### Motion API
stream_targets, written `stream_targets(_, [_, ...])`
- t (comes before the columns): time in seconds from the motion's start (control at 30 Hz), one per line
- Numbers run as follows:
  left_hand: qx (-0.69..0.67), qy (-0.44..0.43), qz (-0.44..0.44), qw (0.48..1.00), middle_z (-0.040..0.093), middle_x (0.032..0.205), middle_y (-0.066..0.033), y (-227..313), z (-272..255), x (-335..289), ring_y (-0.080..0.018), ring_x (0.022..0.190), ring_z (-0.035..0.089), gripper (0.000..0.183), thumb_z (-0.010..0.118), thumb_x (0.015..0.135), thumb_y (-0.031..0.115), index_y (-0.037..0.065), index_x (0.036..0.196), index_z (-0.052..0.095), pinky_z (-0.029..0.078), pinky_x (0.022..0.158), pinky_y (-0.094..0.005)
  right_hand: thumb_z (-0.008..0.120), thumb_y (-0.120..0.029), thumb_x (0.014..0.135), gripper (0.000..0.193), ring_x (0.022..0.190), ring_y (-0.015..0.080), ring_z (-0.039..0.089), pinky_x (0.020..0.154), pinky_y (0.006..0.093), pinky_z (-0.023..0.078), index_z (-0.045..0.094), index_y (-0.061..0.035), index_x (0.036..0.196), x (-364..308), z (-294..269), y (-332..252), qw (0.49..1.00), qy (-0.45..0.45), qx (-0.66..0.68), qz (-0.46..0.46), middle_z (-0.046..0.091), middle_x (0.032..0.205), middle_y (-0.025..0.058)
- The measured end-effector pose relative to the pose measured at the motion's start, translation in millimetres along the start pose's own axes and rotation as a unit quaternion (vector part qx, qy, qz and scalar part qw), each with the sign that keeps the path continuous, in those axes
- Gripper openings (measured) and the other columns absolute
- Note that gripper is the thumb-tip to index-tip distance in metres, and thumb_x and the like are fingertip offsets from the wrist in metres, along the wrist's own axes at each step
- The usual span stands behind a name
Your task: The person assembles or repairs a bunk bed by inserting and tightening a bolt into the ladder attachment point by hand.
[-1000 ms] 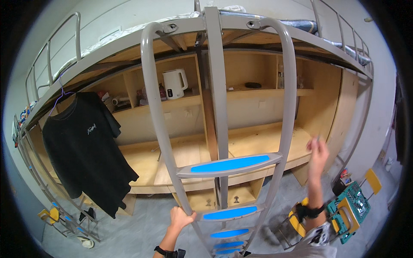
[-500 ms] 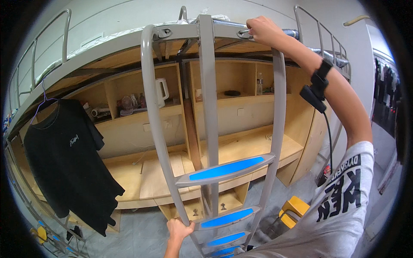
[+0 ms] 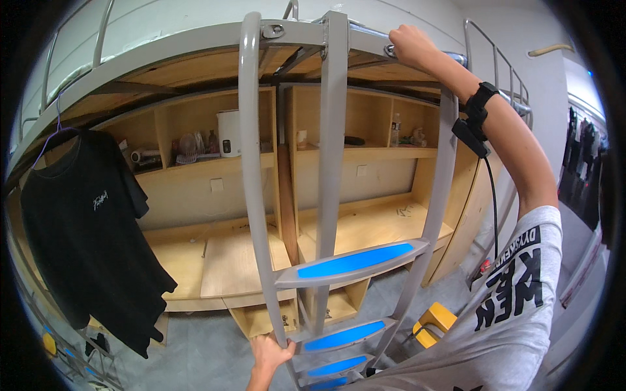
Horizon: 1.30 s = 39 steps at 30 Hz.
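A grey metal ladder (image 3: 250, 130) with blue treads (image 3: 355, 259) stands against a loft bed. Low down, my left hand (image 3: 270, 355) is wrapped round the ladder's left rail, beside a lower tread. Up at the bed frame (image 3: 372, 42), my right hand (image 3: 414, 47) is closed in a fist at the upper edge, next to a metal bolt fitting (image 3: 390, 50). What lies inside that fist is hidden. My right forearm crosses in front of the top of the ladder's right rail. A similar fitting (image 3: 274, 30) shows on the frame near the left rail's top.
A black T-shirt (image 3: 91, 228) hangs from the bed at left. Below the bed are wooden desks (image 3: 378, 221) and shelves holding a white appliance (image 3: 229, 133) and a bottle (image 3: 395, 130). A yellow chair (image 3: 433, 324) stands on the floor at lower right.
My view has shifted, so the ladder, bed frame and my right hand appear farther right. My left hand stays on the left rail and my right fist stays by the fitting.
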<state>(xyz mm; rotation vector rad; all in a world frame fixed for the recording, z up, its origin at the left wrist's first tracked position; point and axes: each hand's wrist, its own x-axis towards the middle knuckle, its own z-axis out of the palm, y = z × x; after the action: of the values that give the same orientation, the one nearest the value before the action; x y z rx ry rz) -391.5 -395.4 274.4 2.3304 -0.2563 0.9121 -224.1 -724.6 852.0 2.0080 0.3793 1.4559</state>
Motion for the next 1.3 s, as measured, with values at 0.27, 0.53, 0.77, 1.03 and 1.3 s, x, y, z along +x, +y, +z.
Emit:
stream_targets(0.27, [-0.004, -0.023, -0.008, 1.000, 0.061, 0.055, -0.0124, -3.0, -1.6, -2.9, -0.0331, 0.050, 0.060, 0.020, 0.069, 0.058, 0.027, 0.007, 0.063, 0.068, 0.049, 0.049, -0.0414, 0.059, -0.002, 0.072, 0.005, 0.076, 0.0405, 0.063, 0.065, 0.0460, 0.051, 0.062, 0.0022, 0.073, 0.6, 18.9, -13.2, 1.000, 0.016, 0.015, 0.019, 0.063, 0.076, 0.0232])
stream_targets(0.53, [0.004, -0.017, -0.018, 1.000, 0.062, 0.058, -0.0130, -2.3, -4.3, -1.2, -0.0334, 0.052, 0.061, 0.021, 0.069, 0.058, 0.027, 0.008, 0.067, 0.069, 0.050, 0.051, -0.0416, 0.070, -0.007, 0.069, 0.014, 0.082, 0.0407, 0.061, 0.068, 0.0469, 0.050, 0.060, 0.0024, 0.072, 10.7, 17.8, 1.4, 0.995, 0.018, 0.080, 0.056, 0.064, 0.082, 0.0207])
stream_targets(0.77, [0.004, -0.037, -0.056, 0.998, 0.062, 0.057, -0.0131, 4.5, -7.6, -5.1, -0.0342, 0.052, 0.061, 0.020, 0.069, 0.058, 0.025, 0.007, 0.065, 0.068, 0.050, 0.051, -0.0422, 0.074, -0.013, 0.070, 0.019, 0.080, 0.0387, 0.063, 0.067, 0.0453, 0.051, 0.064, 0.0020, 0.077, 22.4, -1.5, 9.7, 0.997, -0.070, -0.008, -0.036, 0.064, 0.081, 0.0205])
stream_targets(1.03, [0.001, -0.036, -0.051, 0.998, 0.061, 0.057, -0.0135, 2.1, -7.6, -8.4, -0.0349, 0.052, 0.060, 0.020, 0.068, 0.058, 0.024, 0.006, 0.065, 0.067, 0.048, 0.050, -0.0424, 0.073, -0.012, 0.073, 0.017, 0.074, 0.0386, 0.064, 0.065, 0.0452, 0.052, 0.067, 0.0029, 0.077, 22.7, -4.2, 5.7, 0.994, -0.064, -0.035, -0.077, 0.065, 0.077, 0.0213])
stream_targets(1.3, [-0.014, -0.028, -0.053, 0.998, 0.059, 0.054, -0.0134, 2.0, -8.7, -8.3, -0.0352, 0.050, 0.058, 0.021, 0.069, 0.056, 0.024, 0.004, 0.062, 0.065, 0.047, 0.049, -0.0423, 0.071, -0.002, 0.066, 0.011, 0.075, 0.0380, 0.063, 0.066, 0.0443, 0.051, 0.064, 0.0050, 0.069, 26.0, -0.5, 17.5, 0.974, -0.087, -0.104, -0.181, 0.064, 0.077, 0.0220])
